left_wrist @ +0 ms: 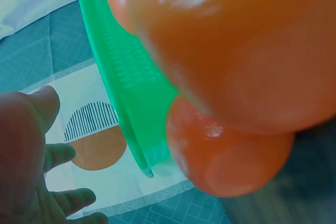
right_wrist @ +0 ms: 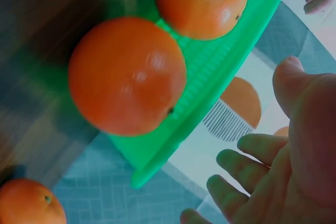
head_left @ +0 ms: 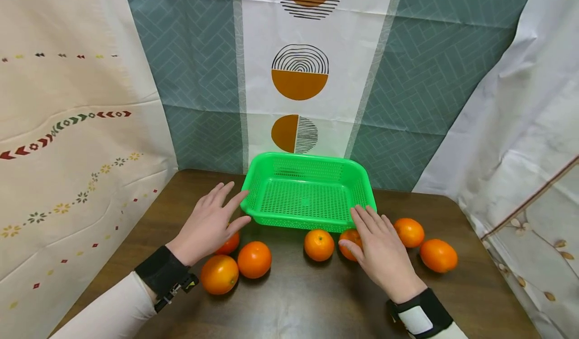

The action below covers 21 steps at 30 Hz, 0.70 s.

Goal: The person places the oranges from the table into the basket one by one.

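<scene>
A green plastic basket (head_left: 307, 219) with perforated walls sits toward the back of the table, with nothing in it. My left hand (head_left: 210, 223), fingers spread, hovers by its left front corner, over an orange (head_left: 229, 243) that it partly covers. Beside that lie a large orange (head_left: 219, 274) and another orange (head_left: 255, 259). My right hand (head_left: 382, 248) is held with straight fingers near the right front corner, partly hiding an orange (head_left: 350, 243). Left of it is an orange (head_left: 319, 245); two more oranges, one nearer (head_left: 438, 255) and one farther (head_left: 409, 232), lie to the right. Neither hand holds anything.
The brown wooden table (head_left: 289, 304) reaches back to a patterned curtain (head_left: 199, 77). Cream embroidered cloth (head_left: 68, 128) hangs along the left side, and white cloth (head_left: 520, 128) along the right. Black straps with small devices are on both wrists.
</scene>
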Each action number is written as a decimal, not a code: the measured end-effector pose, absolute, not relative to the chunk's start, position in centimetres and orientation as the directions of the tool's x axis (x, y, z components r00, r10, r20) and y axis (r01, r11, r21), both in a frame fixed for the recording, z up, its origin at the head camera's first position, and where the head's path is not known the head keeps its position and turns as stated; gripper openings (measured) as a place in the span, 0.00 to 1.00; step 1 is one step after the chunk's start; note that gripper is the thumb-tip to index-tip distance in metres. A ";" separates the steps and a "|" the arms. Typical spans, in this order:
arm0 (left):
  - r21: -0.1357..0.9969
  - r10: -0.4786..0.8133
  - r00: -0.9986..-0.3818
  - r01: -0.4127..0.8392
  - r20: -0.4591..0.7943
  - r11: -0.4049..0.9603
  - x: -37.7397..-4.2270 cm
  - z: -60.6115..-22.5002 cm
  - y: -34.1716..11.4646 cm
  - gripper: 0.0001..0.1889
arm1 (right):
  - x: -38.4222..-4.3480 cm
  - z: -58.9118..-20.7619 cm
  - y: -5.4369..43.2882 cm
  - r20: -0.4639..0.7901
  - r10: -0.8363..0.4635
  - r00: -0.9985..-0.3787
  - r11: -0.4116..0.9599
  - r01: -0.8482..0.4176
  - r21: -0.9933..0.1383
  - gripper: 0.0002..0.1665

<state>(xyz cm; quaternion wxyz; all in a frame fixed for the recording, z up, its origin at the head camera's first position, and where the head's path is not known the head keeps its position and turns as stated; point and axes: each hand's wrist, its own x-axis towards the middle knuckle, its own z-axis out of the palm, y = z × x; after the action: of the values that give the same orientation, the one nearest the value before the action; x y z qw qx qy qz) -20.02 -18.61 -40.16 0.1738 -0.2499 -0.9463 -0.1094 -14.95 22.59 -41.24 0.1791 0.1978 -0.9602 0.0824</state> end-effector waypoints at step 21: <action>0.238 0.406 -0.874 0.468 0.267 0.851 -15.8 -41.9 -21.2 0.34 | -15.7 -41.6 20.8 0.407 -0.363 -0.838 0.909 -0.414 -0.042 0.30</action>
<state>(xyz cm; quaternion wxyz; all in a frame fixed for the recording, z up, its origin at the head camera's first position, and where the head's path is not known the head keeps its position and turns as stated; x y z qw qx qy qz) -15.75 -21.19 -41.94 0.1037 -0.2287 -0.9564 -0.1492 -15.74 20.79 -41.63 0.1990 0.2030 -0.9566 0.0639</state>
